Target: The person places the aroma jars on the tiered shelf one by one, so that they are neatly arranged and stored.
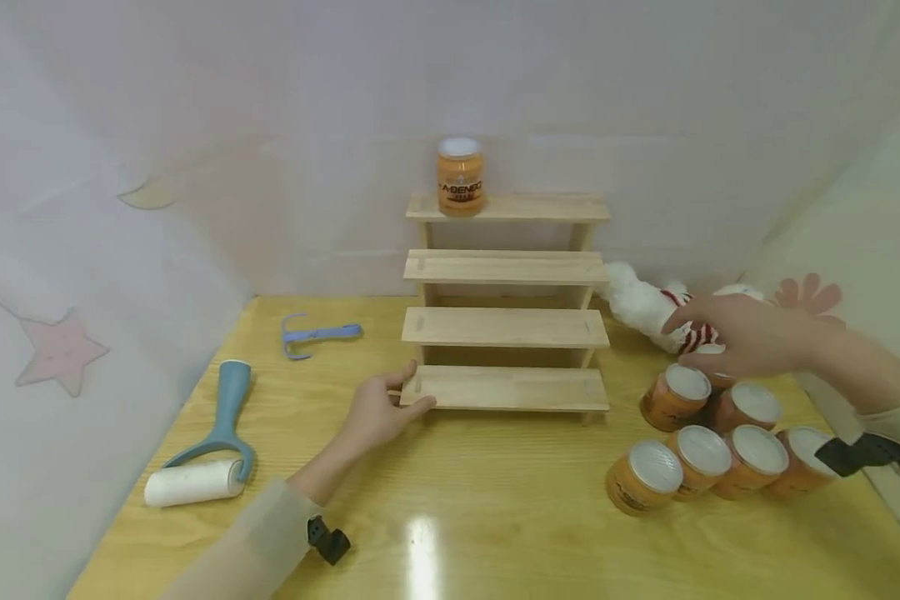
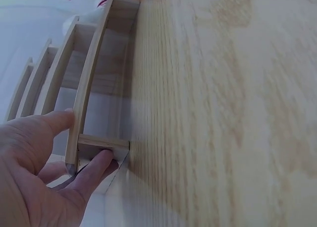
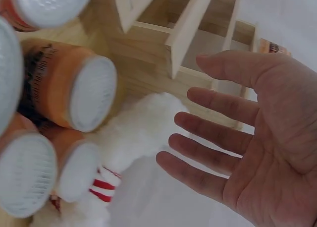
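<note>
A stepped wooden rack [image 1: 506,329] with several shelves stands at the middle of the table. My left hand [image 1: 375,410] grips the left end of its lowest shelf, thumb on the front edge; in the left wrist view the fingers [image 2: 94,172] reach round the side support. On the top shelf, toward the left, sits an orange jar [image 1: 461,179] with a pale lid. Over at the right, my right hand [image 1: 757,337] is held above more orange jars [image 1: 677,398] and a white plush toy [image 1: 637,304]. Its fingers [image 3: 213,133] are spread, the palm bare.
Several lidded orange jars [image 1: 645,477] stand grouped at the right side of the table [image 1: 480,533]. A blue-handled roller [image 1: 228,408] with a white sleeve lies at the left. Behind it is a small blue hooked piece [image 1: 322,333]. Pale cloth [image 1: 330,150] hangs around the table.
</note>
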### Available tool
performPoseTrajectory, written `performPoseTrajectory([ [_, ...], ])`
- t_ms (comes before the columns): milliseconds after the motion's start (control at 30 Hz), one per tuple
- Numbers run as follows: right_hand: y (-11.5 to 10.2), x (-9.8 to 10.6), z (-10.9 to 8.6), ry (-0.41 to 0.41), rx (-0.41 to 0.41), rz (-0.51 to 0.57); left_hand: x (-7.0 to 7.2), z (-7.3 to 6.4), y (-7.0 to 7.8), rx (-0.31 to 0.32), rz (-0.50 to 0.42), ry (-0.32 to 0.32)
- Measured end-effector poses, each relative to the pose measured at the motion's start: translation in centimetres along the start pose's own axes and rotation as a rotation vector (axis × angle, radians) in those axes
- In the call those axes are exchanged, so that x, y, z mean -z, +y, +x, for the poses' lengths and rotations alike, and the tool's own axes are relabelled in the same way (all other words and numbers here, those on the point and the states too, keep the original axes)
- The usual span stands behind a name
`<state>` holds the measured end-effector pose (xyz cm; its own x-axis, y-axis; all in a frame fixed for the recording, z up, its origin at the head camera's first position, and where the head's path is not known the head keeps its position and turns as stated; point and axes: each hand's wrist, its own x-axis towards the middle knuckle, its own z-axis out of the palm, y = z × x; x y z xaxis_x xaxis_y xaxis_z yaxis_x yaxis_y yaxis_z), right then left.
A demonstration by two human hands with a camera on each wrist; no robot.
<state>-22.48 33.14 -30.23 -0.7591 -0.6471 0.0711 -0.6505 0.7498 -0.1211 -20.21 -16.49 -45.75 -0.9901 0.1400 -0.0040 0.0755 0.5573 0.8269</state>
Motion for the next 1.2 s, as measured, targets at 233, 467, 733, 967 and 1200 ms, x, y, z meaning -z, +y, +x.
performPoseTrajectory([
  [233,-0.8,-2.5,-0.8,-0.105,-0.056,0.049,0.5,-0.5,-0.3,0.006,0.032,-0.003],
  [467,-0.6,-3.8,-0.9,-0.140,0.008,0.050,0.2,-0.6,-0.6,0.002,0.014,0.007],
  [733,0.5,-4.7,-0.4,-0.068,0.055,0.018,0.7,0.1,-0.4,-0.036,0.058,0.031],
  [967,0.9,-5.1,-0.8,-0.057,0.018,0.048,0.4,0.2,-0.2,-0.058,0.043,-0.002],
  [1200,0.8,-3.8,-0.2,-0.004,0.019,0.051,0.0,0.3,-0.2,-0.044,0.020,0.016],
])
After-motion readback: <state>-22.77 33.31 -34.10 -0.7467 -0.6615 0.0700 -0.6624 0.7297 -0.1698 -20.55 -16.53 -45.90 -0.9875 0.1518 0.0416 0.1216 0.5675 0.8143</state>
